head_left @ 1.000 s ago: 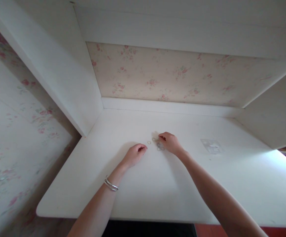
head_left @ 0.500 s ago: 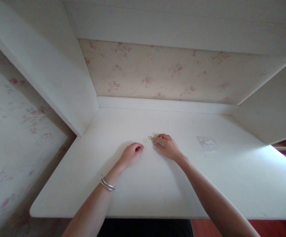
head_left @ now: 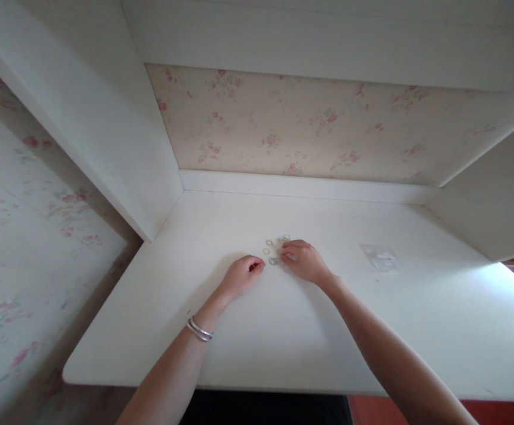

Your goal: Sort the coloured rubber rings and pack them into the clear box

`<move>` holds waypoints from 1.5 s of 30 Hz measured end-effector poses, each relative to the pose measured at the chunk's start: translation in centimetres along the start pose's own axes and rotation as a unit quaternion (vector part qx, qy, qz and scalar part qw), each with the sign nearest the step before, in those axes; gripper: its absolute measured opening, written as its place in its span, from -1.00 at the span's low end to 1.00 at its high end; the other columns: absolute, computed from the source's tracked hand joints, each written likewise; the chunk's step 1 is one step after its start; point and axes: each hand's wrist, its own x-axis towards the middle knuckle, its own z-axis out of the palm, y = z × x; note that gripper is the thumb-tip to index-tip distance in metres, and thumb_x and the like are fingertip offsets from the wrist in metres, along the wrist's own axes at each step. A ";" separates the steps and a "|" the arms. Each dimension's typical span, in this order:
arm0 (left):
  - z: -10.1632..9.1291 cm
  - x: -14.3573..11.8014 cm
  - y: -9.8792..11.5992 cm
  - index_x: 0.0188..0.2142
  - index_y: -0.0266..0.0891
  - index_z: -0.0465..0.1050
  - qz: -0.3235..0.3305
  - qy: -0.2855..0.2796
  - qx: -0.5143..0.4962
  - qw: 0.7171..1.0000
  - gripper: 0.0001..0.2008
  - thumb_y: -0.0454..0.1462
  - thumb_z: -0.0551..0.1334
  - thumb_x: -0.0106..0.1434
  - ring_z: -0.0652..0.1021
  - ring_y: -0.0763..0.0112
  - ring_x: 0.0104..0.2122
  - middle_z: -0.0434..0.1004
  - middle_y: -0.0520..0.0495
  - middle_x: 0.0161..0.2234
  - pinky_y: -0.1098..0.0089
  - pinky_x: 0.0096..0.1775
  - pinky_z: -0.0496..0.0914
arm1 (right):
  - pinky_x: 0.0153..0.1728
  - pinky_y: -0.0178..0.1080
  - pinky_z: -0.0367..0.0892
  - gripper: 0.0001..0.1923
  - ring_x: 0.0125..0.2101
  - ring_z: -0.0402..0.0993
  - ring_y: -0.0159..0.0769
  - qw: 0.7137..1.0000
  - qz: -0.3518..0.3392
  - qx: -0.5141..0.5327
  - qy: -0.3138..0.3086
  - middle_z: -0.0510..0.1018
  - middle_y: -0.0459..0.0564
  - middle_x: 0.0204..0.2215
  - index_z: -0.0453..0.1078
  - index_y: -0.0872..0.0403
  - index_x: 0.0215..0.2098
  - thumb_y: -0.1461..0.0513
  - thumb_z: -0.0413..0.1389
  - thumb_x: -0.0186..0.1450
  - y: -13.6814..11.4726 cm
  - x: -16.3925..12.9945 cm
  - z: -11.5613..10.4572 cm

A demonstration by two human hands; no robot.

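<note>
My right hand (head_left: pixel 305 261) lies low on the table (head_left: pixel 283 330), its fingers (head_left: pixel 289 256) curled down with the tips pressed onto the near edge of a little scatter of small rings (head_left: pixel 276 248); whether the tips pinch one of them or only rest on it I cannot tell, the rings are so small and pale. My left hand (head_left: pixel 242 274) sits just beside it, to the left, knuckles up and fingers folded loosely into the palm, the tips close to the nearest ring but apart from it; I cannot tell if anything is tucked inside. The rings lie flat on the table in a loose cluster right ahead of both hands, a few touching or overlapping close to my right fingertips, a couple lying singly a little farther back and to the left. On my left wrist are thin silver bangles (head_left: pixel 199 330). Well off to the right, apart from hands and rings, a small clear plastic bag (head_left: pixel 380 257) lies flat on the table. Nothing stands between my hands and the rings. The table is white and set into a white alcove: a slanted white side panel (head_left: pixel 106 130) rises on the left, another on the right, a white board overhead, and the back wall carries flowered wallpaper (head_left: pixel 292 124) above a white ledge.
</note>
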 end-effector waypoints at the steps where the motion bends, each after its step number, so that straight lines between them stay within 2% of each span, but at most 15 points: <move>1: 0.0 0.0 0.0 -0.22 -0.17 0.51 0.000 -0.002 -0.001 1.000 -0.75 -0.18 0.09 0.27 0.52 0.38 -0.24 0.57 -0.02 -0.24 0.43 -0.19 0.36 | -0.06 -0.27 0.28 -0.80 -0.14 0.44 -0.30 1.000 0.012 0.003 0.006 0.57 -0.06 -0.19 0.50 -0.03 -0.31 0.16 0.03 0.30 0.2 -0.1 0.0; 5: -0.1 -0.1 0.3 -0.22 -0.18 0.51 -0.004 -0.005 0.000 1.000 -0.75 -0.19 0.09 0.27 0.52 0.37 -0.24 0.57 -0.03 -0.24 0.43 -0.18 0.36 | -0.14 -0.29 0.30 -0.78 -0.21 0.46 -0.31 0.998 0.059 0.005 0.024 0.58 -0.06 -0.26 0.49 -0.02 -0.26 0.18 0.00 0.31 0.9 -0.5 0.3; 9: -0.1 -0.2 0.5 -0.23 -0.18 0.51 0.005 0.000 0.027 1.000 -0.76 -0.21 0.08 0.28 0.52 0.37 -0.24 0.56 -0.04 -0.24 0.43 -0.18 0.37 | -0.10 -0.27 0.29 -0.77 -0.15 0.45 -0.28 0.998 0.053 0.001 0.025 0.56 -0.03 -0.19 0.50 -0.02 -0.19 0.19 0.00 0.30 1.4 -0.5 0.5; 12: 0.0 -0.5 0.8 -0.21 -0.19 0.50 0.042 -0.001 0.069 0.997 -0.75 -0.23 0.05 0.31 0.51 0.39 -0.24 0.54 -0.06 -0.22 0.42 -0.15 0.36 | -0.07 -0.26 0.28 -0.73 -0.12 0.42 -0.27 0.998 0.048 -0.006 0.042 0.54 -0.01 -0.14 0.48 -0.01 -0.14 0.27 -0.02 0.30 1.7 0.2 0.7; 14: 0.3 -0.8 1.1 -0.13 -0.18 0.48 0.080 -0.010 0.100 0.992 -0.74 -0.25 0.05 0.32 0.49 0.38 -0.17 0.51 -0.07 -0.14 0.41 -0.07 0.34 | -0.05 -0.26 0.26 -0.70 -0.10 0.41 -0.26 0.997 0.047 -0.016 0.054 0.52 0.00 -0.10 0.46 0.00 -0.09 0.30 -0.03 0.30 1.9 0.9 0.8; 18: 1.3 -0.9 1.8 0.02 -0.14 0.40 0.121 -0.013 0.158 0.980 -0.69 -0.26 0.06 0.32 0.43 0.33 -0.04 0.42 -0.05 0.00 0.36 0.06 0.26 | -0.06 -0.24 0.26 -0.72 -0.12 0.40 -0.22 0.998 0.039 -0.046 0.012 0.51 0.03 -0.09 0.46 0.00 -0.07 0.24 0.03 0.28 2.0 2.4 0.9; 22: 2.1 -0.1 2.6 0.01 -0.09 0.39 0.055 0.011 0.195 0.979 -0.71 -0.21 0.08 0.32 0.48 0.34 -0.12 0.41 -0.04 -0.01 0.38 -0.08 0.35 | -0.11 -0.29 0.27 -0.74 -0.19 0.45 -0.27 0.999 0.024 -0.022 -0.017 0.55 0.02 -0.19 0.52 0.02 -0.20 0.26 -0.02 0.32 2.0 3.0 0.4; 27: 2.4 1.0 3.1 -0.11 -0.05 0.47 -0.017 0.014 0.204 0.979 -0.77 -0.16 0.11 0.30 0.51 0.37 -0.21 0.43 -0.02 -0.07 0.42 -0.22 0.36 | -0.20 -0.37 0.28 -0.74 -0.26 0.48 -0.35 0.999 0.009 0.029 -0.022 0.57 -0.05 -0.27 0.53 0.00 -0.30 0.30 -0.02 0.30 2.4 1.9 -0.3; 30: 2.3 1.4 3.1 -0.19 -0.06 0.51 -0.028 0.021 0.195 0.980 -0.79 -0.16 0.12 0.29 0.51 0.37 -0.22 0.46 0.00 -0.11 0.42 -0.23 0.35 | -0.20 -0.37 0.29 -0.75 -0.26 0.48 -0.36 0.998 0.015 0.063 0.003 0.58 -0.06 -0.27 0.53 0.01 -0.32 0.30 -0.01 0.29 3.0 0.7 -0.3; 35: 2.0 2.1 3.0 -0.26 -0.10 0.54 -0.045 0.038 0.152 0.987 -0.80 -0.17 0.14 0.27 0.51 0.37 -0.22 0.52 -0.02 -0.18 0.40 -0.16 0.34 | -0.18 -0.32 0.32 -0.76 -0.26 0.49 -0.33 0.991 0.063 0.100 0.068 0.59 -0.07 -0.29 0.52 0.01 -0.33 0.30 0.00 0.25 3.9 -1.1 0.1; 40: 2.3 3.8 2.7 -0.25 -0.13 0.56 -0.028 0.050 0.131 0.990 -0.79 -0.19 0.14 0.26 0.52 0.37 -0.22 0.54 -0.05 -0.20 0.40 -0.09 0.33 | -0.23 -0.28 0.36 -0.77 -0.30 0.49 -0.32 0.962 0.139 0.160 0.174 0.58 -0.03 -0.28 0.50 0.03 -0.31 0.25 -0.01 0.25 3.9 -2.4 0.6; 42: 2.6 4.6 2.6 -0.22 -0.13 0.56 -0.026 0.056 0.130 0.990 -0.79 -0.20 0.16 0.25 0.53 0.38 -0.23 0.54 -0.06 -0.19 0.40 -0.09 0.34 | -0.23 -0.26 0.36 -0.76 -0.31 0.48 -0.31 0.960 0.140 0.162 0.182 0.57 0.00 -0.26 0.50 0.03 -0.28 0.22 -0.02 0.28 3.4 -3.0 0.6; 45: 3.1 5.5 2.3 -0.16 -0.14 0.53 -0.044 0.062 0.124 0.989 -0.78 -0.23 0.20 0.21 0.54 0.36 -0.25 0.57 -0.06 -0.22 0.38 -0.11 0.36 | -0.11 -0.19 0.30 -0.75 -0.16 0.43 -0.24 0.981 0.091 0.103 0.137 0.56 0.00 -0.17 0.49 -0.01 -0.15 0.18 0.00 0.31 2.2 -3.8 0.5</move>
